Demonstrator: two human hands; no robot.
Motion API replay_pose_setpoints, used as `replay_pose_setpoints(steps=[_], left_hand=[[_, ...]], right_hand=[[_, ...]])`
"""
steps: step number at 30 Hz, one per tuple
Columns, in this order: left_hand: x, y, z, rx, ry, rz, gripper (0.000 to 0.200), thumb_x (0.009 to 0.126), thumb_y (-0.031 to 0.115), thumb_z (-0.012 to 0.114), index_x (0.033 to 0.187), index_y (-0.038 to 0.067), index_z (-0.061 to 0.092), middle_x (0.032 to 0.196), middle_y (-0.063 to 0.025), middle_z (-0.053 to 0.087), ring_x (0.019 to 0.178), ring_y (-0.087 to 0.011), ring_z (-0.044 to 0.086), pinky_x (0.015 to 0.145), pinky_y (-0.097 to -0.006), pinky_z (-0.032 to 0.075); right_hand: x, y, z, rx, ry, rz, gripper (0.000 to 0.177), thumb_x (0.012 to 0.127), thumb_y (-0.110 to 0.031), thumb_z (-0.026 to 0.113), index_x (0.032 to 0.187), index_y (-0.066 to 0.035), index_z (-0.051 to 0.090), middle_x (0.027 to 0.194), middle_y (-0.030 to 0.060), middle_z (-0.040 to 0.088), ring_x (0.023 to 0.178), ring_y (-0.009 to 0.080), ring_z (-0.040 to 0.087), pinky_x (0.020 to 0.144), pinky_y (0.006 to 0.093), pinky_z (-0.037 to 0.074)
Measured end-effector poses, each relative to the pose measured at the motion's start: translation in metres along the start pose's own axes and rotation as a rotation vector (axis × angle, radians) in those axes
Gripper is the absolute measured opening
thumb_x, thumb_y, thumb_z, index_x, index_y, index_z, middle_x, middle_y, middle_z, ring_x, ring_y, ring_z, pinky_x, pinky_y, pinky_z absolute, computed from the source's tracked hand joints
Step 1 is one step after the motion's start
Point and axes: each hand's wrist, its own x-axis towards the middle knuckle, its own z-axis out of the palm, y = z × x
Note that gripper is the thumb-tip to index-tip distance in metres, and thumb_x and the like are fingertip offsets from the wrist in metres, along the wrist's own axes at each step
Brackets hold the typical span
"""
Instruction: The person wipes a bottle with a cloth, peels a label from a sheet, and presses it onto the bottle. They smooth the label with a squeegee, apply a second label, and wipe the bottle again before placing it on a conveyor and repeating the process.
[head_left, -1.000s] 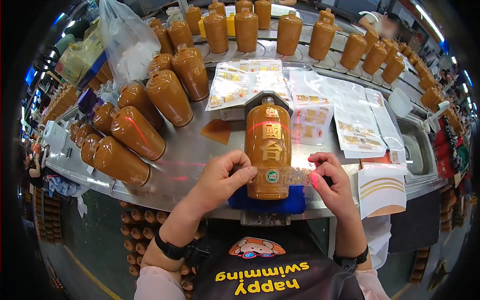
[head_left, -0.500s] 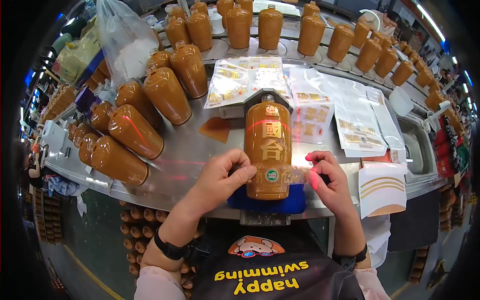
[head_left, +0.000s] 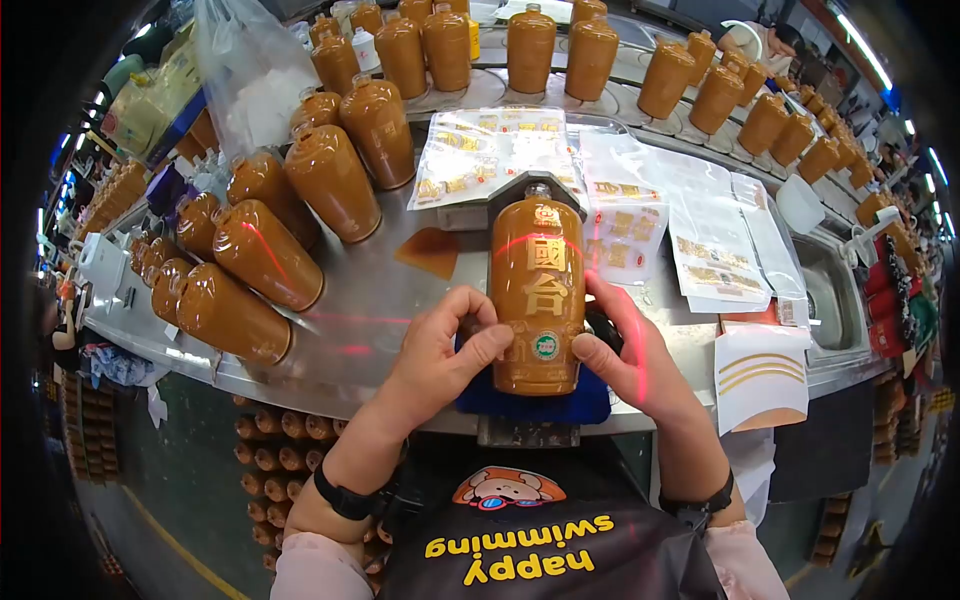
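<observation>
A glossy brown ceramic bottle [head_left: 538, 285] with gold characters and a round green emblem lies in front of me, its neck away from me. A clear decal strip [head_left: 548, 352] with faint gold print lies across its lower front. My left hand [head_left: 447, 345] is closed at the bottle's left edge, thumb and index finger pinched at the strip's left end. My right hand [head_left: 632, 350] is around the bottle's right side, thumb on the lower front and index finger along the edge; its other fingers are partly hidden. A blue pad [head_left: 590, 402] is under the bottle, whose neck end meets a dark angled holder [head_left: 500, 192].
Brown bottles [head_left: 235, 312] stand at the left, with several more [head_left: 530, 50] along the conveyor behind. Decal sheets [head_left: 485, 160] lie beyond the holder and at the right [head_left: 712, 255]. A sink [head_left: 828, 290] is at far right. Red laser lines cross the bottle.
My right hand has let go of the strip's right end and moved up and inward onto the bottle's side. The strip now lies against the bottle. Bottles on the conveyor have shifted.
</observation>
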Motion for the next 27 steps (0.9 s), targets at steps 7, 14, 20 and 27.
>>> replay_pose_setpoints(steps=[7,14,20,27], left_hand=[[-0.006,-0.035,0.013,0.108,0.114,0.212,0.054,0.086,0.04,0.072,0.115,0.005,0.044,0.122,-0.0142,0.049,0.116,-0.025,0.044,0.101,-0.0382,0.033],[-0.003,-0.041,0.018,0.052,0.105,0.267,0.062,0.084,0.039,0.074,0.12,0.005,0.037,0.13,-0.0203,0.041,0.125,-0.0301,0.039,0.108,-0.0401,0.029],[-0.004,-0.041,0.02,0.049,0.105,0.266,0.062,0.085,0.041,0.073,0.12,0.005,0.036,0.131,-0.0195,0.041,0.124,-0.0288,0.04,0.108,-0.0397,0.029],[-0.003,-0.043,0.023,0.027,0.122,0.287,0.064,0.086,0.045,0.071,0.121,0.004,0.036,0.13,-0.0193,0.043,0.123,-0.0281,0.041,0.108,-0.0388,0.029]], right_hand=[[0.002,0.0,-0.001,0.031,-0.056,0.003,0.082,0.088,-0.035,0.071,0.146,0.006,0.03,0.14,0.0217,0.043,0.131,0.0295,0.044,0.109,0.0391,0.034],[0.004,0.002,0.0,0.011,-0.064,-0.026,0.087,0.085,-0.036,0.073,0.146,0.008,0.029,0.141,0.0217,0.04,0.134,0.0303,0.04,0.111,0.0393,0.032],[-0.003,0.007,-0.004,0.004,-0.011,0.017,0.071,0.087,-0.02,0.073,0.143,0.004,0.037,0.134,0.0206,0.05,0.124,0.0272,0.052,0.103,0.0374,0.042],[-0.007,-0.043,0.004,-0.525,0.236,-0.412,0.033,0.079,0.008,0.063,0.11,-0.003,0.061,0.095,0.0106,0.065,0.088,0.0267,0.064,0.074,0.0392,0.052]])
